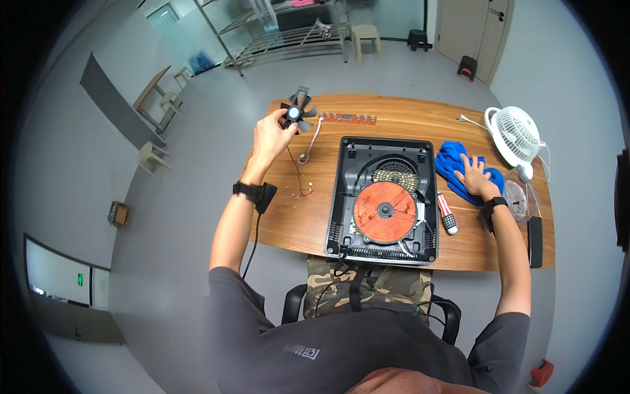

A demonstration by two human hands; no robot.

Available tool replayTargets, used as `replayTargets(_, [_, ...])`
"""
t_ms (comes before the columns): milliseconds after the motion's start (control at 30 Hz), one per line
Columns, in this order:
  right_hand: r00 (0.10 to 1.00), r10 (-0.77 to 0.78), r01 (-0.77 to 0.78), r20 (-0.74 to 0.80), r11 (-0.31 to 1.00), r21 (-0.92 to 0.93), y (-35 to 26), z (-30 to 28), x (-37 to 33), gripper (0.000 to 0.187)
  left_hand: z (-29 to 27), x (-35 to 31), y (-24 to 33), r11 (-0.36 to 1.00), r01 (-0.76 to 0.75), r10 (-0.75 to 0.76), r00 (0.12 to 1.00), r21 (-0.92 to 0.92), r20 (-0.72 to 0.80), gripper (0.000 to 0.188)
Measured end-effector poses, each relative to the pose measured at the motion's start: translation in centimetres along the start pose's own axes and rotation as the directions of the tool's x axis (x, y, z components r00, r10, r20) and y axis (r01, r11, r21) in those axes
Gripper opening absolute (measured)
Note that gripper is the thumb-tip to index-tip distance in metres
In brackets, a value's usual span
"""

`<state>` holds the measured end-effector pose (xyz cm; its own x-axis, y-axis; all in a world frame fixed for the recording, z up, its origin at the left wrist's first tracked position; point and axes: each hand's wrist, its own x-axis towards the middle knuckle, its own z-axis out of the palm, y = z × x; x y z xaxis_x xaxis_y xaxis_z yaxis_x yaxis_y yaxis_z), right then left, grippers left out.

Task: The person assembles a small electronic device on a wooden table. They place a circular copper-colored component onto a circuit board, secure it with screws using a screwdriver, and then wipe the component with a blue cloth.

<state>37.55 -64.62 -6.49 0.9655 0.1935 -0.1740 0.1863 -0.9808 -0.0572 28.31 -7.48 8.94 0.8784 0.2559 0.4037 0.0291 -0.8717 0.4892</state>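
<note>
A small black cooling fan (300, 113) is pinched in my left hand (272, 135), raised over the far left of the table. Its thin red wire (296, 169) trails down to the tabletop. My right hand (474, 176) lies with fingers spread on a crumpled blue cloth (453, 164) at the right. Between my hands sits the black open housing of an induction cooker (336, 197). Inside it is a round copper-coloured coil (377, 220), with a round vent grille (396, 172) beyond it. A red-and-white screwdriver handle (447, 213) lies right of the housing.
A narrow circuit board strip (354, 119) lies beyond the housing. Tiny loose parts (294, 196) are at the left. A white fan (517, 134), a clear plastic bag (516, 200) and a black oblong case (535, 241) stand along the wooden table's (289, 226) right side.
</note>
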Motion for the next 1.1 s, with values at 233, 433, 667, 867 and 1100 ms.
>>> replayTargets(233, [0.955,-0.152,0.219,-0.254,0.939,0.263,1.0,-1.8,2.2,0.057,1.8,-4.6,8.5,0.936,-0.264,0.286,0.956,-0.232,0.069,0.041])
replayTargets(433, [0.865,-0.062,0.431,-0.498,0.598,0.676,-9.2,-12.9,0.0,0.052,3.5,-6.3,10.9,0.842,-0.078,0.235,0.943,-0.533,0.234,0.049])
replayTargets(667, [0.779,-0.130,0.617,-0.614,0.336,0.712,-22.6,-16.1,-4.8,0.068,6.9,-6.1,12.6,0.533,0.212,0.230,0.895,-0.819,0.382,0.032])
replayTargets(867, [0.717,-0.216,0.665,-0.662,0.499,0.557,-25.6,-14.8,-5.9,0.094,6.2,-7.9,13.1,0.519,0.004,0.367,0.902,-0.855,0.227,0.040])
replayTargets(1100, [0.712,-0.150,0.697,-0.686,0.269,0.665,-24.6,-14.5,-6.5,0.064,7.4,-9.1,11.1,0.489,0.141,0.361,0.866,-0.861,0.347,0.035])
